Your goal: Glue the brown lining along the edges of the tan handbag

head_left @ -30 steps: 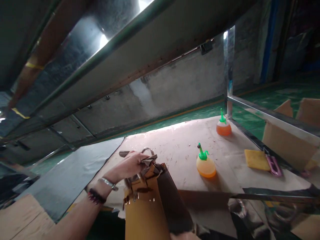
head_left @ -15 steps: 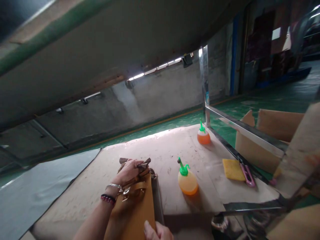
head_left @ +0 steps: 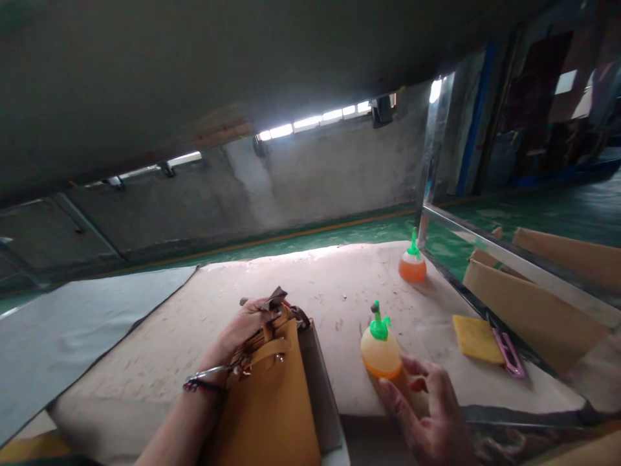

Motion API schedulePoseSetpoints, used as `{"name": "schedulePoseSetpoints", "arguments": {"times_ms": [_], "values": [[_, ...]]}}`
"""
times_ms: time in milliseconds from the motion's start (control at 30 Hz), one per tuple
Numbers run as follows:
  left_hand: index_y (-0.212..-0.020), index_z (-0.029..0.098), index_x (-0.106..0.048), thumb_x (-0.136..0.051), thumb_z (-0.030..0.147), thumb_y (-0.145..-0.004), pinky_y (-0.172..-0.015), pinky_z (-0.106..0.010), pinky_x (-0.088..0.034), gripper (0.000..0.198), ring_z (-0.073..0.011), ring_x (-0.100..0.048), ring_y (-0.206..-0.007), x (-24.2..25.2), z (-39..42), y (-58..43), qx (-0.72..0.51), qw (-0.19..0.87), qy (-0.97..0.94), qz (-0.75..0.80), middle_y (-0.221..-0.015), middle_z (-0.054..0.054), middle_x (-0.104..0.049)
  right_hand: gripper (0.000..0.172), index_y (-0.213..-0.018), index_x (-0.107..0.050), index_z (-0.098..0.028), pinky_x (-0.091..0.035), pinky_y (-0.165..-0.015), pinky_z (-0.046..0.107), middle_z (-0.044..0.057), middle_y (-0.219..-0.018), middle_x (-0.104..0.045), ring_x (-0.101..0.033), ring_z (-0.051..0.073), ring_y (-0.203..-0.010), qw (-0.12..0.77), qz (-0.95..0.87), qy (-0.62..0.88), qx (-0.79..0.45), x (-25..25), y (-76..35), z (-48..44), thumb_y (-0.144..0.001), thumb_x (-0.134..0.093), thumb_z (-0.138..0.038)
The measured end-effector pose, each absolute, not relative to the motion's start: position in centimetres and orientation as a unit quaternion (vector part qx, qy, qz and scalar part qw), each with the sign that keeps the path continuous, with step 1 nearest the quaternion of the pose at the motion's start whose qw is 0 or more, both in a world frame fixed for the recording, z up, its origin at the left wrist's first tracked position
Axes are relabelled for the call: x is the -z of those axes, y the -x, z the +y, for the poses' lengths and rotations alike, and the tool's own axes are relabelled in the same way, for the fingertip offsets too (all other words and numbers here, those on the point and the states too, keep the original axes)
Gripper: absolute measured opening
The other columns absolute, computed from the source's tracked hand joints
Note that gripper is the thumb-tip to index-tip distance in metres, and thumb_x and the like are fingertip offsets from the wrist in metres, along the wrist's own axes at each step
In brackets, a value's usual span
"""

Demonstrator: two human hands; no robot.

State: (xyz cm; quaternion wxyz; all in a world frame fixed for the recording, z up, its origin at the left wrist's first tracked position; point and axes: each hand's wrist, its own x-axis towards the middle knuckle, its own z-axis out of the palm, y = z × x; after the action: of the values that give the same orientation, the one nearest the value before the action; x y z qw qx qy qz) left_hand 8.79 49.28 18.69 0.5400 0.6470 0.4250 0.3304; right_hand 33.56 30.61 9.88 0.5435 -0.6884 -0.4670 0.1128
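A tan leather bag (head_left: 272, 401) with buckled straps stands at the near edge of the table. My left hand (head_left: 247, 327) is closed on the gathered straps and brown flaps (head_left: 276, 301) at its top; the fingertips are partly hidden there. To the right, a squeeze bottle (head_left: 381, 353) with a green nozzle cap and orange liquid stands on the table. My right hand (head_left: 429, 404) is at its lower right side, thumb and fingers apart around its base. Whether they press on it I cannot tell.
Farther back stands a second green-capped bottle (head_left: 412, 266). A yellow sponge-like pad (head_left: 478, 340) and a pink-handled cutter (head_left: 509, 355) lie near the right edge. A metal frame (head_left: 485, 236) borders that side, with a cardboard box (head_left: 528, 304) beyond. A dark panel (head_left: 218, 71) hangs overhead.
My right hand has left the bag's front and moved right to the nearer bottle. My left hand keeps its hold on the bag's top. The view has shifted slightly.
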Motion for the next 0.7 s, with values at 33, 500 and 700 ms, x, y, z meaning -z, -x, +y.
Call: {"name": "schedulePoseSetpoints", "arguments": {"times_ms": [33,500,700], "values": [[-0.085,0.013,-0.07,-0.078,0.039,-0.059,-0.07,-0.028,-0.045,0.037,-0.0177,-0.059,-0.071,-18.9,49.2,-8.7,-0.338,0.546,-0.637,0.426,-0.078,-0.004,-0.069,0.051,-0.118,-0.048,-0.02,-0.05,-0.086,0.042,0.014,-0.116,-0.055,-0.056,0.028,-0.101,0.529,-0.492,0.688,-0.07,-9.6,-34.6,31.4,-0.084,-0.05,-0.057],[-0.073,0.011,-0.07,-0.075,0.029,-0.052,-0.068,-0.027,-0.042,0.028,-0.0152,-0.055,-0.067,-17.1,50.1,-10.3,-0.333,0.607,-0.601,0.399,-0.07,-0.003,-0.066,0.054,-0.111,-0.05,-0.022,-0.049,-0.087,0.041,0.007,-0.101,-0.059,-0.06,0.028,-0.095,0.502,-0.562,0.634,-0.176,-12.3,-37.3,34.7,-0.071,-0.059,-0.056],[-0.082,0.013,-0.071,-0.071,0.028,-0.057,-0.07,-0.027,-0.042,0.029,-0.0146,-0.056,-0.068,-18.0,49.7,-10.6,-0.307,0.618,-0.605,0.398,-0.074,-0.002,-0.067,0.079,-0.123,-0.047,-0.021,-0.051,-0.079,0.037,0.009,-0.098,-0.067,-0.065,0.029,-0.093,0.462,-0.4,0.591,-0.526,-15.8,-38.1,33.0,-0.055,-0.067,-0.054]]}}
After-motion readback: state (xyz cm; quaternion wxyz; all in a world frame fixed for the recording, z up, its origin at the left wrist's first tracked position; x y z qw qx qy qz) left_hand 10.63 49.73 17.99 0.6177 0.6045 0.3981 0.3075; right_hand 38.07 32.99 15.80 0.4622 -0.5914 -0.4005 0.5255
